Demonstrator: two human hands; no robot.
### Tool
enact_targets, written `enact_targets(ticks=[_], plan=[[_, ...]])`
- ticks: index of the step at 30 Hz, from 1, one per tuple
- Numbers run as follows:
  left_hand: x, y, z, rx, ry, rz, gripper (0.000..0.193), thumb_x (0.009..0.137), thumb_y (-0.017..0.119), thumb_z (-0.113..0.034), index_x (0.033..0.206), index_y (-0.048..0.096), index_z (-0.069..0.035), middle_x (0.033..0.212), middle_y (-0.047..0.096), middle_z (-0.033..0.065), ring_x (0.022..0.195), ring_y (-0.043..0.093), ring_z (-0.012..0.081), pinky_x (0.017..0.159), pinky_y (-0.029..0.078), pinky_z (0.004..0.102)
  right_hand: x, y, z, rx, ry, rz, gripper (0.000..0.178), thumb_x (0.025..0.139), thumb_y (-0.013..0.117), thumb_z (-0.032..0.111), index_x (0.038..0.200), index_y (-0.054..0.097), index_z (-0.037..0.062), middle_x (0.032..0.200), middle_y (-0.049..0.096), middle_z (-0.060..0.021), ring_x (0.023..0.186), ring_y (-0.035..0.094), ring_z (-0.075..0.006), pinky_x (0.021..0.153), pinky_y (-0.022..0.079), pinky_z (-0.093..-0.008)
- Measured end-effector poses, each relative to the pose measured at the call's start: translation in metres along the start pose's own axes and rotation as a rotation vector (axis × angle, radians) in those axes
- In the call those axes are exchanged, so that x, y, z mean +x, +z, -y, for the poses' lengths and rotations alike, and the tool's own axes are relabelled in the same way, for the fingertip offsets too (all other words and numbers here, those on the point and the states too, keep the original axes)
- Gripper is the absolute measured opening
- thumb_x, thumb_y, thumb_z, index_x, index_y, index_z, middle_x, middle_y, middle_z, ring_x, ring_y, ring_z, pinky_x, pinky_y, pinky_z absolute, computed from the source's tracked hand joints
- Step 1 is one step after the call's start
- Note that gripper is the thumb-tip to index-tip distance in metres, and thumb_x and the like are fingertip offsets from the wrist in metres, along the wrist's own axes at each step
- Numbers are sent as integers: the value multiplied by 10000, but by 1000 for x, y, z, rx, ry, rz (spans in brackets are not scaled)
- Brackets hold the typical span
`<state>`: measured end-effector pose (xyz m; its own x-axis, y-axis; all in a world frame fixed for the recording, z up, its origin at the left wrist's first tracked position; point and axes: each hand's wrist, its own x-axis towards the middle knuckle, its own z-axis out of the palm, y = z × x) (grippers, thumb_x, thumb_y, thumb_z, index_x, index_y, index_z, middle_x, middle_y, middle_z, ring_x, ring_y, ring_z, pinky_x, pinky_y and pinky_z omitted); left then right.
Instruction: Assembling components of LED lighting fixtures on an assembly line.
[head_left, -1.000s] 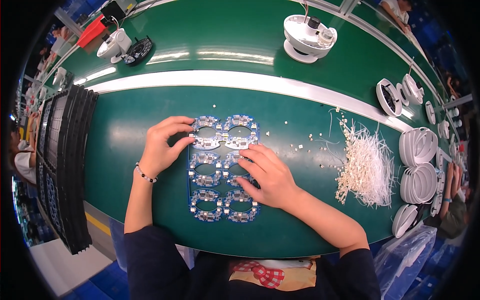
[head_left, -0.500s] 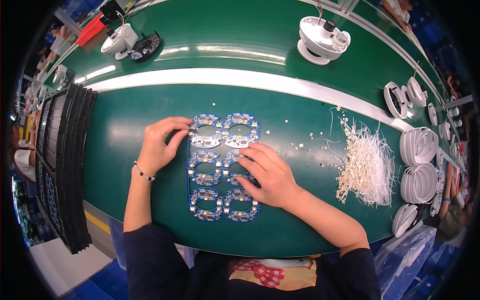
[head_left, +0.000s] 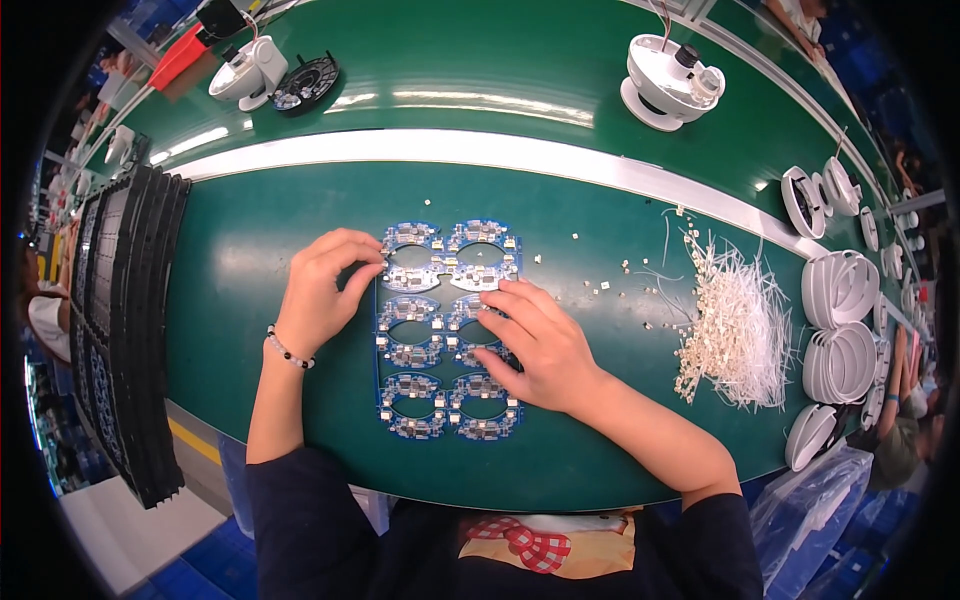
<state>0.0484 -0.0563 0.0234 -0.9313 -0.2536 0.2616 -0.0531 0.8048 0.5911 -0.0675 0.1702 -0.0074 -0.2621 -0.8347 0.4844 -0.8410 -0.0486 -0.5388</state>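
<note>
A panel of joined blue circuit boards (head_left: 412, 365) lies flat on the green work surface in front of me. Each board has a rounded opening and small parts on it. At the panel's upper left edge, my left hand (head_left: 332, 280) has thumb and fingers closed on the rim, their tips close together. My right hand (head_left: 540, 350) rests over the panel's right side, fingers apart and tips touching the boards near the middle. It covers part of the right column. I cannot make out any small part in either hand.
A pile of white strips and small cream-coloured pieces (head_left: 735, 325) lies to the right, with loose bits scattered around. Black trays (head_left: 130, 330) are stacked at left. White housings (head_left: 838, 290) line the right edge. Beyond the pale ledge stand white camera-like units (head_left: 672, 90).
The view has shifted slightly, so the far units sit a little further right. Both hands stay at the same places on the panel, with only slight finger movement.
</note>
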Motion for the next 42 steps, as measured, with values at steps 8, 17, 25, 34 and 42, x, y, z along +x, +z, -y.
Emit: enact_targets(ticks=[8, 17, 25, 34, 42], plan=[[-1, 0, 0, -203, -107, -49, 107, 730, 584, 66, 792, 521, 7, 852, 581, 105, 771, 577, 247, 673, 468, 286, 0, 0, 1, 8, 2, -10, 338, 655, 692, 142, 939, 571, 5, 1031, 538, -122, 1011, 500, -303, 889, 429, -406], [-4, -11, -19, -175, -41, 225, 107, 646, 694, -16, 730, 630, -35, 844, 606, 55, 765, 586, 222, 671, 472, 305, 1, 0, 0, 4, 2, -12, 348, 650, 696, 145, 942, 573, 2, 1027, 540, -124, 1010, 501, -303, 889, 429, -406], [-5, 0, -28, -97, 16, 242, 116, 637, 698, -13, 711, 609, -27, 817, 593, 52, 767, 586, 233, 678, 474, 312, 1, 0, 1, 1, 7, -7, 346, 652, 694, 144, 944, 574, 3, 1028, 539, -124, 1013, 499, -302, 894, 425, -407], [-5, 3, -37, -236, -13, 211, 158, 632, 706, -37, 752, 603, -31, 841, 585, 58, 803, 564, 233, 706, 463, 312, 0, 0, 1, 19, 19, -33, 357, 624, 718, 113, 936, 577, 11, 1032, 552, -118, 1001, 518, -305, 842, 449, -397], [-6, 19, -46, -57, 117, 192, 149, 642, 671, -6, 757, 580, -31, 814, 568, 48, 761, 546, 229, 681, 456, 316, 2, -1, 2, 20, 29, -33, 362, 624, 716, 116, 941, 576, 13, 1037, 547, -117, 1009, 512, -303, 842, 448, -387]])
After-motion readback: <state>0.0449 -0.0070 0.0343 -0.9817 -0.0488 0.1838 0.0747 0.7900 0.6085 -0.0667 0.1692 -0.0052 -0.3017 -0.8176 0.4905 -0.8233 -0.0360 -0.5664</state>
